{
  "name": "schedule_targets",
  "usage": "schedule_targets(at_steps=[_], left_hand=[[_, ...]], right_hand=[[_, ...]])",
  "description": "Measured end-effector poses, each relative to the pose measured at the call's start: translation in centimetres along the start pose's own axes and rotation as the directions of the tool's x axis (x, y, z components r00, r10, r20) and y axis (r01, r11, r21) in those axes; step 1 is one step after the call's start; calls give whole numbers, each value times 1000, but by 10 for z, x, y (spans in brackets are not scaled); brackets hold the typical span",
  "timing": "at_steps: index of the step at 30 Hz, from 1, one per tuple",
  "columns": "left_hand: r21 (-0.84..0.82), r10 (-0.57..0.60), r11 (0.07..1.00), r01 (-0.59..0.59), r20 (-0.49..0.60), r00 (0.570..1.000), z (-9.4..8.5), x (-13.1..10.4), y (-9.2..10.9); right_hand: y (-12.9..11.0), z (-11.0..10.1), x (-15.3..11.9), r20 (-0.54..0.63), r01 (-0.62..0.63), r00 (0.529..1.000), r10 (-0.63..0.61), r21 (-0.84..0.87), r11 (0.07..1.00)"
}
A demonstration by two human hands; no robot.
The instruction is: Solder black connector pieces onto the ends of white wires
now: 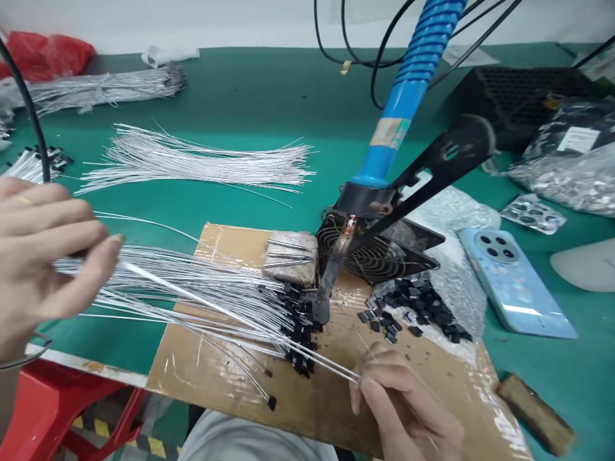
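Observation:
My left hand (pixel 52 256) is closed at the left edge, with a white wire (pixel 192 292) running out from beside its thumb. A dark part shows between its fingers, too hidden to name. My right hand (pixel 403 400), at the front of the cardboard, pinches the ends of two white wires between thumb and fingers. Under these wires lies a bundle of white wires (pixel 211 275) with black connectors (pixel 300 336) on their right ends. Just beyond stands a soldering iron (pixel 391 144) with a blue handle, held tip-down in a black metal bracket (pixel 432 169).
Beside the iron are a black fan (pixel 379 246) and a block with metal pins (pixel 291 256). Loose black connectors (pixel 423 307) lie on clear plastic, near a blue phone (pixel 516 282). Another white wire bundle (pixel 202 160) lies behind. A red stool (pixel 62 410) is below left.

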State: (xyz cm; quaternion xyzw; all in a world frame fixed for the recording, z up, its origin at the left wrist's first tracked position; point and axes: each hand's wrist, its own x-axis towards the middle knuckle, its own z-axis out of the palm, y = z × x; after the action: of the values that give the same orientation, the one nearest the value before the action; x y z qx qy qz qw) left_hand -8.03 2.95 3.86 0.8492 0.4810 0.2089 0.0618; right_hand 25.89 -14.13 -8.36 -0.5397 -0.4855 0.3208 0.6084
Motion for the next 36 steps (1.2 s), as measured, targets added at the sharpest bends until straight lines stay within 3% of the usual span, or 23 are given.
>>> schedule_targets(at_steps=[1, 3, 5, 8, 10, 12, 14, 16, 18, 20, 27, 31, 33, 36], left_hand=[[158, 70, 985, -64, -29, 997, 9, 3, -3], [347, 174, 921, -179, 47, 984, 29, 4, -11], [400, 121, 901, -166, 136, 983, 44, -1, -17], [375, 43, 925, -53, 36, 998, 56, -17, -8], [242, 81, 968, -65, -58, 995, 61, -28, 15], [43, 113, 993, -110, -84, 990, 67, -37, 51], [-161, 155, 974, -161, -47, 987, 75, -42, 90], [-343, 238, 918, -201, 67, 969, 87, -42, 125], [-431, 301, 878, -206, 166, 939, 99, -39, 149], [-460, 281, 874, -156, 216, 935, 109, -35, 161], [-515, 158, 849, 117, 459, 874, 120, -26, 156], [-556, 22, 764, 327, 529, 848, 123, -25, 152], [-580, -23, 713, 395, 544, 839, 125, -24, 150], [-605, -51, 662, 442, 552, 833, 127, -22, 149]], right_hand=[[0, 2, 0, 1, 12, 1000, -12, -33, 999], [1, 6, 0, 18, 32, 999, -31, -94, 995], [2, 8, 0, 48, 48, 998, -43, -127, 991], [2, 6, 1, 72, 48, 997, -38, -142, 989], [1, 4, 3, 130, 54, 991, -36, -139, 989], [0, 2, 5, 194, 76, 980, -49, -135, 988], [-2, 2, 6, 206, 89, 977, -60, -137, 987], [-3, 2, 7, 211, 106, 975, -74, -146, 984], [-3, 1, 8, 257, 140, 961, -97, -154, 978], [-3, 1, 9, 287, 178, 950, -124, -171, 969], [-1, 15, 11, 164, 143, 979, -118, -147, 979], [-2, 21, 10, 17, -56, 998, 60, -160, 986], [1, 19, 8, -47, -156, 987, 153, -80, 984], [9, 15, 7, -43, -197, 978, 202, 106, 975]])
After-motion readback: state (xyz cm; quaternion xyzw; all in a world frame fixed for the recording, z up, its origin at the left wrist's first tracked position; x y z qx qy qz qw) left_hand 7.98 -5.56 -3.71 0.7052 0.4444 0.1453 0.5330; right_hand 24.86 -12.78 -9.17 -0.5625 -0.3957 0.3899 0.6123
